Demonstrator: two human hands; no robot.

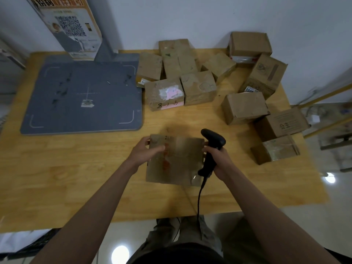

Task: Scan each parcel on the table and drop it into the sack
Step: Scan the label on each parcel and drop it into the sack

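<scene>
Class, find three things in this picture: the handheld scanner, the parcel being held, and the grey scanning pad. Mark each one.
handheld scanner (pixel 210 159): head view, on its black handle above the grip.
held parcel (pixel 181 161): head view, middle of its top face.
grey scanning pad (pixel 83 94): head view, near its centre cross.

A scanning mat (pixel 82 96) lies left on the surface (pixel 57 168); stacked parcels (pixel 190 77) crowd behind and right; one parcel (pixel 177 161) sits front centre.

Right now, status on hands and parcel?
Left hand grips parcel. Right hand grips scanner, fingertips on parcel. Sack not in view.
</scene>
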